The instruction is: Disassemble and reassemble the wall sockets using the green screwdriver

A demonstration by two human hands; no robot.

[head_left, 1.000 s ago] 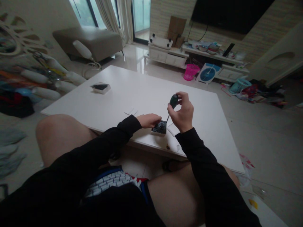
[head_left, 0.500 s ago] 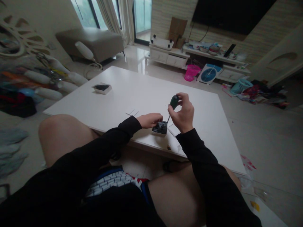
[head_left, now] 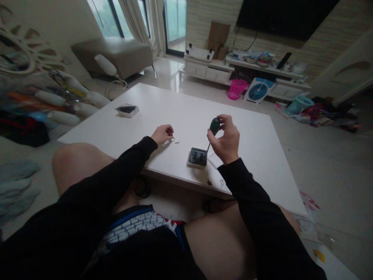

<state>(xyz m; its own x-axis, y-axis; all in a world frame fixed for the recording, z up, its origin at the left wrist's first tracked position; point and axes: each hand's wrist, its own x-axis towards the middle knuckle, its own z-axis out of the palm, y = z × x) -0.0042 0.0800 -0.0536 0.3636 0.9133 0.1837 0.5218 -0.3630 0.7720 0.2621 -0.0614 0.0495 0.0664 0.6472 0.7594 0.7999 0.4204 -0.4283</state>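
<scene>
My right hand grips a screwdriver by its dark green handle. The screwdriver's shaft slants down to the right edge of a square switch or socket panel, which lies black inner side up near the table's front edge. To the left of that panel, my left hand is low over the table, fingertips pinched on a thin dark piece that looks like a screw. A similar thin screw lies beside the fingertips. Part of a white strip shows under this hand.
Another panel sits at the far left of the white table. A flat white piece lies partly behind my right wrist. Small scraps are at the front edge. A pink basket and a fan stand beyond.
My left hand has let go of the black-backed panel and moved left to the thin pieces on the table. My right hand holds the screwdriver in nearly the same place.
</scene>
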